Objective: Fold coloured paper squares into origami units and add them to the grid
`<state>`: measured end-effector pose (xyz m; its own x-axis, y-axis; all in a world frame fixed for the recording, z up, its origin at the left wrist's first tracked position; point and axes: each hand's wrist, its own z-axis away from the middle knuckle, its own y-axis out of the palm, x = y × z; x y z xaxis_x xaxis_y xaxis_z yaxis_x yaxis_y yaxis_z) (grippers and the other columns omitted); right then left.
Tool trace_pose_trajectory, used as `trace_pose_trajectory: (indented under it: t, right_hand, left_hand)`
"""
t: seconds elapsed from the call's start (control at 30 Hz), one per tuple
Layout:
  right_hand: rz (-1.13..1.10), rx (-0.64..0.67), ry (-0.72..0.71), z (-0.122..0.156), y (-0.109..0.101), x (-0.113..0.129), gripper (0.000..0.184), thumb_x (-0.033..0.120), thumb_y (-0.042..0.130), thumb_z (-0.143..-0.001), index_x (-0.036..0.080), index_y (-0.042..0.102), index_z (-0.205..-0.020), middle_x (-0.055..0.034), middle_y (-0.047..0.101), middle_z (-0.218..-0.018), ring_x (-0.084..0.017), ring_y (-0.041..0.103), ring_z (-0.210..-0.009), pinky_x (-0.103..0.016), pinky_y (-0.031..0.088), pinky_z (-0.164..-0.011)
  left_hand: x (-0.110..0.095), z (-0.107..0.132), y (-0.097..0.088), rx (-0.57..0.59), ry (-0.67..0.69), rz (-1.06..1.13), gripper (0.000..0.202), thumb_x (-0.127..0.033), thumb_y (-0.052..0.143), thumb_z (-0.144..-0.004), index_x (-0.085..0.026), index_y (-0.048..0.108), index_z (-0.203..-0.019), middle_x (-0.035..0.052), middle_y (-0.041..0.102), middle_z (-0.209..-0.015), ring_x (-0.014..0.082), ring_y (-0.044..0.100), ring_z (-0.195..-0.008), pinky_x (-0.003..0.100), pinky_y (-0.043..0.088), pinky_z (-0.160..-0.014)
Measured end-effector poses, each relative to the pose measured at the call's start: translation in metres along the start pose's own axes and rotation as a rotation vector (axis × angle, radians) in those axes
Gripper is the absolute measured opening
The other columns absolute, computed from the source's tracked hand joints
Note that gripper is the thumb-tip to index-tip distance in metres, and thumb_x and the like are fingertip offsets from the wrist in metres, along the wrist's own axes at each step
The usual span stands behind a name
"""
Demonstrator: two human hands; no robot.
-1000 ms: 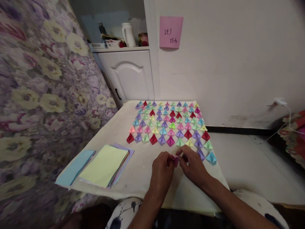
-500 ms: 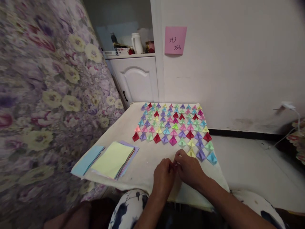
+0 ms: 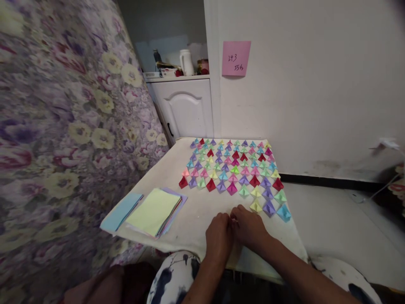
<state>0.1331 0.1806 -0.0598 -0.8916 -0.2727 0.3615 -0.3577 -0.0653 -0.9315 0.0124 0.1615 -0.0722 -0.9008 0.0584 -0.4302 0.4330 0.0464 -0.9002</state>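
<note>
Close together over the front of the cloth-covered table (image 3: 193, 226), my left hand (image 3: 217, 236) and my right hand (image 3: 249, 226) both have their fingers pinched. Between the fingertips a small bit of pinkish paper (image 3: 234, 220) shows; most of it is hidden by the hands. Just beyond them stand rows of small folded paper pieces (image 3: 232, 188) in many colours. A yellow folded piece (image 3: 256, 206) is nearest to my right hand. To the left of my hands lies a stack of square paper (image 3: 153, 212) with a pale yellow sheet on top.
Blue paper (image 3: 122, 212) rests at the table's left corner. A floral curtain (image 3: 79, 147) hangs along the left. Behind the table are a white cabinet (image 3: 189, 105) with a white jug (image 3: 186, 62) on its shelf, and a wall with a pink note (image 3: 236, 58).
The view has shifted slightly, so everything sits a little lower and farther right. My right fingers have drawn down a little closer to the left ones; both hands stay pinched together.
</note>
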Motion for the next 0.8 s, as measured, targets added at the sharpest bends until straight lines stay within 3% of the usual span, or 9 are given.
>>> trace_pose_trajectory:
  t: [0.37,0.8]
  right_hand:
    - [0.060,0.024,0.027,-0.0060,0.0017,-0.0024,0.012,0.022,0.044,-0.080,0.022,0.055,-0.087,-0.0024,0.062,-0.086,-0.018,0.058,-0.073,-0.028,0.026,-0.057]
    - [0.148,0.024,0.020,-0.0097,0.0060,0.0021,0.010,0.023,0.046,-0.081,0.021,0.052,-0.089,-0.0033,0.061,-0.083,-0.020,0.061,-0.069,-0.028,0.028,-0.054]
  left_hand:
    - [0.0006,-0.0017,0.0000,0.053,-0.010,-0.016,0.015,-0.024,0.041,-0.084,-0.022,0.056,-0.079,0.0008,0.059,-0.082,0.0162,0.052,-0.077,0.027,0.027,-0.059]
    - [0.0027,-0.0027,0.0045,0.000,-0.019,-0.028,0.018,-0.027,0.040,-0.085,-0.021,0.054,-0.075,0.0007,0.058,-0.082,0.0154,0.053,-0.076,0.027,0.028,-0.058]
